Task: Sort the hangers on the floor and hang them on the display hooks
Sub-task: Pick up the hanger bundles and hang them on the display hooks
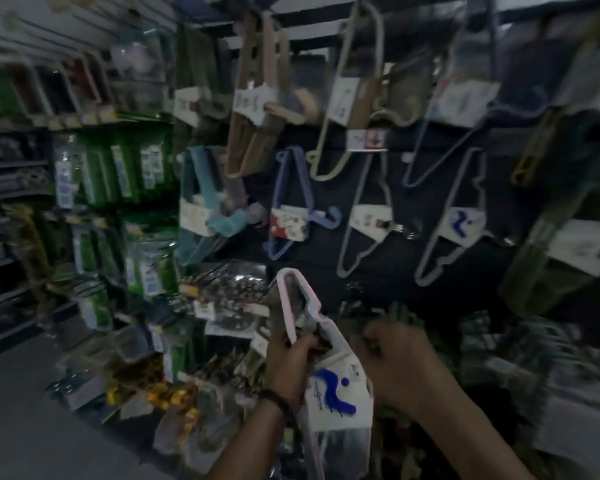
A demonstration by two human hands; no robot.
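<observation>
At 6 o'clock, the left hand (288, 358) grips the pink-white hanger pack (336, 393) by its upper arm, fingers curled round it. The right hand (399, 368), at the pack's 3 o'clock, has its fingers curled against the label edge; blur hides whether it grips. Hung hangers (361, 216) fill 12 o'clock

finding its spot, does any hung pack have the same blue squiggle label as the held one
Yes, a grey hanger pack in the lower row bears the same blue squiggle.

green packets (97, 174) hang left above clear bags of yellow pieces (167, 393), beside dark shelves (11, 195) and grey floor (21, 427).
</observation>
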